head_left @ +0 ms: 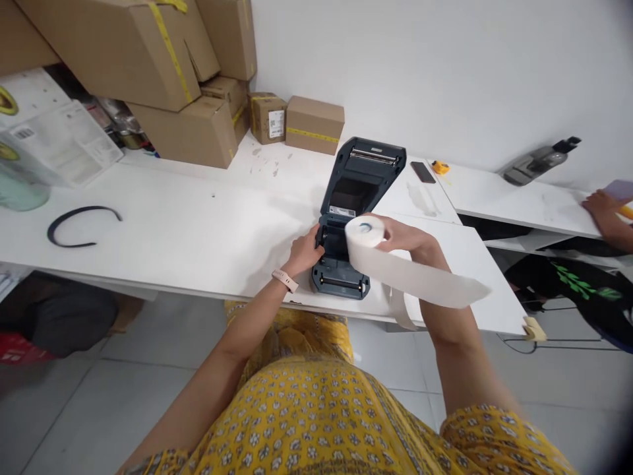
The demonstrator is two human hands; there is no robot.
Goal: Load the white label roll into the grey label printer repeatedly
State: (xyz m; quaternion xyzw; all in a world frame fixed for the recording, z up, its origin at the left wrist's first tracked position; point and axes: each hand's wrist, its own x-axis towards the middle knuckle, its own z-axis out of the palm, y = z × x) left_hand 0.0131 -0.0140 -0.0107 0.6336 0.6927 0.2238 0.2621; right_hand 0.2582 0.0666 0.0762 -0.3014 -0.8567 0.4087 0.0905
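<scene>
Yellow patterned clothing [316,422] fills the foreground. Beyond it the right hand [410,241] grips a white paper roll [366,241] above the counter [198,224] front edge, its loose strip trailing. The left hand [306,254] clasps the open label printer [353,218] there. Cardboard boxes [188,125] stack at the far-left corner.

Bright, even, diffuse indoor light on the plain white wall [445,66] and long white table [173,218], only soft faint shadows under the stacked brown cardboard boxes [163,72], no glare, strong fisheye curvature with dark vignette in right corners, mild blur on the trailing white paper strip [435,285].
</scene>
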